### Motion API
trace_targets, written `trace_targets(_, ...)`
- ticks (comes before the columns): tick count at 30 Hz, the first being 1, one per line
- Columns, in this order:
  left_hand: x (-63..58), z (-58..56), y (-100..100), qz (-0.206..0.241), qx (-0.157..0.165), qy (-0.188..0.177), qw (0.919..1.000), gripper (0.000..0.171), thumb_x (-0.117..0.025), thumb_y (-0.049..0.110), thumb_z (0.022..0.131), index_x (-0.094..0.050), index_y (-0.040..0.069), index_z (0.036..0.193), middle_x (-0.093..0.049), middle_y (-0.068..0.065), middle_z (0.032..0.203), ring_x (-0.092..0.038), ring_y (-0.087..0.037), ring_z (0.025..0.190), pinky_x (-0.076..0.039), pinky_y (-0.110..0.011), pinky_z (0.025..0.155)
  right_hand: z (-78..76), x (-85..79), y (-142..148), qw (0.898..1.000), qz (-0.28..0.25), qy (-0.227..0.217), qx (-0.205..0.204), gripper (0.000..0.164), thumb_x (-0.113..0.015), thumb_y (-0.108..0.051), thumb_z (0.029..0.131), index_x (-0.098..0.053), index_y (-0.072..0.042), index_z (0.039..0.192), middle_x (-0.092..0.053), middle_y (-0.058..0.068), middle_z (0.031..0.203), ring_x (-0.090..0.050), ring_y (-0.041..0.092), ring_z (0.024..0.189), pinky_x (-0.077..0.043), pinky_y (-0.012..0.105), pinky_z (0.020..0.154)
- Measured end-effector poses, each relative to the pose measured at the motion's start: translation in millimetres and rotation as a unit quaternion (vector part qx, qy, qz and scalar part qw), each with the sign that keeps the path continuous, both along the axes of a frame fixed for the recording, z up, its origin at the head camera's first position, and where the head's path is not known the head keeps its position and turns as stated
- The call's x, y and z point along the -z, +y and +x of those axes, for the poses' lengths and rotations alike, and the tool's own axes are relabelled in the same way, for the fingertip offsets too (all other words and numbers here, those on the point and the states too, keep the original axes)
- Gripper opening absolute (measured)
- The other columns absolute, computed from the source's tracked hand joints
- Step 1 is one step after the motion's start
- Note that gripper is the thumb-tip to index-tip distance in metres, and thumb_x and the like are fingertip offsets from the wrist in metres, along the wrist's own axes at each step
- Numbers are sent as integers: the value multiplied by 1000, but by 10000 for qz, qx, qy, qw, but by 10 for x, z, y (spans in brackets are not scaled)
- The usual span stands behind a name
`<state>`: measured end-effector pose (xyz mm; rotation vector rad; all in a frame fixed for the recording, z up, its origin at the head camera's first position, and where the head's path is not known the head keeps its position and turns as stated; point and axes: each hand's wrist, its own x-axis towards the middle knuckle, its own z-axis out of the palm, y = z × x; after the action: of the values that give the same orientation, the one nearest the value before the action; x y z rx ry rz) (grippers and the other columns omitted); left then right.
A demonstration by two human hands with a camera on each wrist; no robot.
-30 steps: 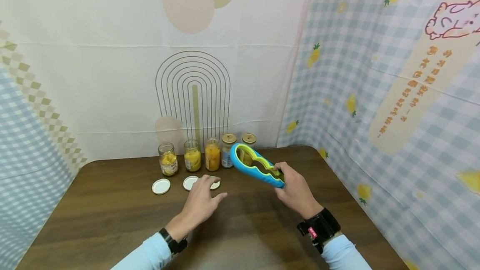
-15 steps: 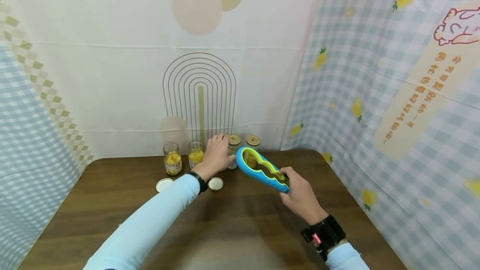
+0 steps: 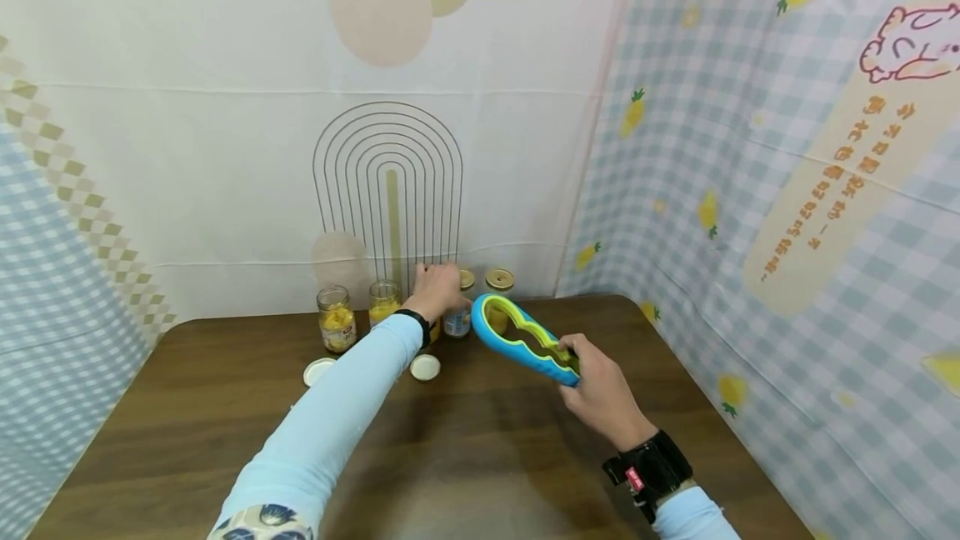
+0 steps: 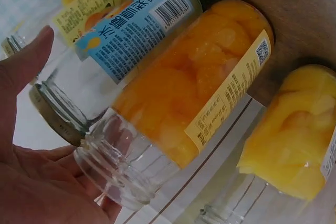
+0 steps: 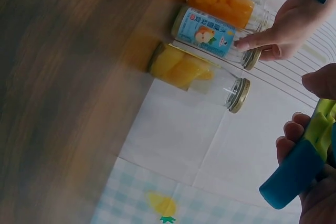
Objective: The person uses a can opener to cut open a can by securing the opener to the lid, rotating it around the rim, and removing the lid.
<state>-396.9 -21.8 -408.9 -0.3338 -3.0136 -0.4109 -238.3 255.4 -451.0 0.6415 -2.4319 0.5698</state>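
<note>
My left hand (image 3: pixel 438 290) reaches to a capped jar with a blue label (image 4: pixel 136 35). Its thumb lies extended on one side of the jar's upper part, with the fingers behind the gold lid (image 4: pixel 52 116); firm contact is unclear. Close against those fingers stands a lidless jar of orange fruit pieces (image 4: pixel 194 77), mostly covered by the hand in the head view. My right hand (image 3: pixel 603 394) grips one end of a blue and lime-green jar opener (image 3: pixel 525 358), held above the table, its wavy loop pointing toward the jars.
Another gold-lidded jar (image 5: pixel 184 69) stands at the row's right end. Two lidless jars of yellow fruit, the leftmost jar (image 3: pixel 337 327) and its neighbour (image 3: pixel 384 307), stand left. White-faced lids, one left (image 3: pixel 318 372) and one right (image 3: pixel 425 367), lie on the wooden table (image 3: pixel 450 457).
My left hand has moved from above the lids forward to the jars, then slightly right to the blue-labelled jar. My right hand keeps the jar opener in nearly the same place.
</note>
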Motion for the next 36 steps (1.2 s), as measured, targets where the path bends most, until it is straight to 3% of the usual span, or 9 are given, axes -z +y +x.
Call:
trace_targets(5,21,-59,15,247,-186,-75,9995,36,-88,41,90,-66,12,85,-70,-8,92,-68,-33,99,-32,-62,124,2,18,-6,10000,-37,-6,47,60,-87,12,71,-59,-5,121,-70,11,103,-67,21,87,-58,38,73)
trace_targets(19,72,-79,26,519,-397,135,9978,38,-90,40,88,-65,12,91,-73,-8,89,-70,-31,97,-36,-56,121,7,9,-7,9999,-64,-71,103,61,-88,11,71,-58,-4,123,-70,12,104,-66,20,88,-59,40,75)
trace_targets(22,61,-61,17,586,-407,180,9973,40,-90,40,87,-66,10,100,-74,-10,94,-70,-33,100,-37,-54,120,4,15,2,9999,-46,-31,143,62,-88,10,71,-58,-4,123,-71,12,105,-66,18,89,-59,40,74)
trace_targets(26,20,9,-24,737,-390,244,9962,57,-90,42,87,-65,6,123,-76,-12,109,-70,-34,110,-38,-51,120,-3,28,7,9998,-86,5,169,61,-88,12,71,-59,-3,123,-71,13,105,-66,19,89,-59,41,74)
trace_targets(30,-48,130,-86,1221,-347,253,9916,78,-91,41,86,-57,3,146,-72,-16,132,-64,-39,129,-37,-50,122,-4,31,17,9998,-137,81,155,59,-86,12,72,-59,-3,122,-71,13,105,-66,18,87,-59,40,73)
trace_targets(34,-89,271,-117,1804,-229,270,9830,86,-91,36,86,-50,3,154,-66,-18,145,-56,-43,140,-38,-50,123,8,33,39,9996,-180,96,186,59,-86,13,72,-60,-3,122,-72,13,105,-66,18,86,-58,39,72)
trace_targets(36,-106,364,-116,2022,-104,298,9788,89,-92,35,86,-47,4,156,-66,-19,144,-58,-43,138,-44,-51,120,15,38,46,9995,-207,92,197,58,-85,13,72,-60,-2,122,-72,13,106,-66,18,86,-58,39,72)
